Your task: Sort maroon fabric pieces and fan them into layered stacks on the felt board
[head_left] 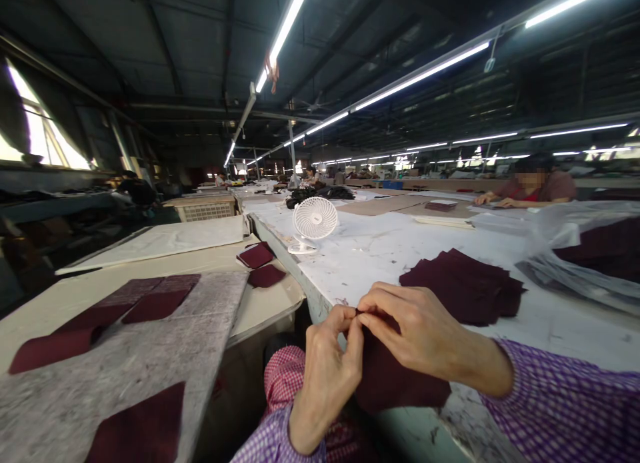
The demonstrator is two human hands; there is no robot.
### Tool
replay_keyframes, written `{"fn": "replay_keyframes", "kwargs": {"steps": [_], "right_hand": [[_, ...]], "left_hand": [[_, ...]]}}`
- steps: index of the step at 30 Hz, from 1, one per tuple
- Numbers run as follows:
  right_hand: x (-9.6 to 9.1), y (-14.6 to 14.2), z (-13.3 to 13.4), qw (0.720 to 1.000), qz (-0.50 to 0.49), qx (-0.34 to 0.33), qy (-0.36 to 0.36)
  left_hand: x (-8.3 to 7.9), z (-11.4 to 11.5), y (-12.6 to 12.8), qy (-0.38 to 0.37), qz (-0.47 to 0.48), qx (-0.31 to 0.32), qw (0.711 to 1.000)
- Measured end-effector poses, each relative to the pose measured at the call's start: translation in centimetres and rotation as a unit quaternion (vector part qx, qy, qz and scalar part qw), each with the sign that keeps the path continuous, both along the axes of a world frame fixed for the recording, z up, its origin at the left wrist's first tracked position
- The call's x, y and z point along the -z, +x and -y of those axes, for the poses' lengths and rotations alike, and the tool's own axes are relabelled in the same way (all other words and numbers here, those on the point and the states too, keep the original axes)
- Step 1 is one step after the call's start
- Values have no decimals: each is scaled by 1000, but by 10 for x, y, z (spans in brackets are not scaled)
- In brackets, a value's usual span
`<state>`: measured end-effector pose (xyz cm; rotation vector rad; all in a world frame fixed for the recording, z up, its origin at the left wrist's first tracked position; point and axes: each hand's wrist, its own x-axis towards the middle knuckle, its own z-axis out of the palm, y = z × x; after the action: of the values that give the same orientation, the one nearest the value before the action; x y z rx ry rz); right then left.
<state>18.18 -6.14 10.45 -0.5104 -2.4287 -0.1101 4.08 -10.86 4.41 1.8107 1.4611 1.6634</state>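
Note:
Both my hands meet over the near edge of the white table, pinching the top corner of a dark maroon fabric piece (395,380). My left hand (333,363) has thumb and forefinger closed on that corner. Right beside it, my right hand (415,323) pinches the same spot with its fingertips. The fabric hangs down below the hands and lies partly against the table edge. Just beyond my right hand, a fanned stack of maroon fabric pieces (463,284) rests on the table. What exactly lies between the fingertips is too small to make out.
A small white clip fan (315,218) stands on the white table (370,233). Clear plastic with maroon fabric (605,250) lies at right. On the lower left surface (200,356) are several maroon pieces (143,426). Across the table sits another person (543,183).

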Motion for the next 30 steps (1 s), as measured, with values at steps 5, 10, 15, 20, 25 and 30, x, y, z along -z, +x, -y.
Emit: {"fn": "replay_keyframes", "kwargs": {"steps": [5, 10, 15, 20, 25, 30], "right_hand": [[1, 0, -1, 1000, -3, 16, -3], [5, 0, -2, 999, 17, 40, 32], [-2, 1, -9, 968, 126, 6, 216], [-22, 10, -20, 968, 128, -23, 213], [-29, 14, -12, 998, 36, -54, 3], [-18, 9, -1, 994, 70, -16, 79]], "left_hand": [[1, 2, 1, 6, -37, -9, 999], [3, 3, 0, 24, -72, -8, 997], [-4, 3, -4, -18, -42, 34, 998], [-12, 4, -12, -113, 138, 111, 978], [-14, 5, -12, -125, 242, 101, 957], [-15, 7, -7, -107, 241, 109, 958]]}}
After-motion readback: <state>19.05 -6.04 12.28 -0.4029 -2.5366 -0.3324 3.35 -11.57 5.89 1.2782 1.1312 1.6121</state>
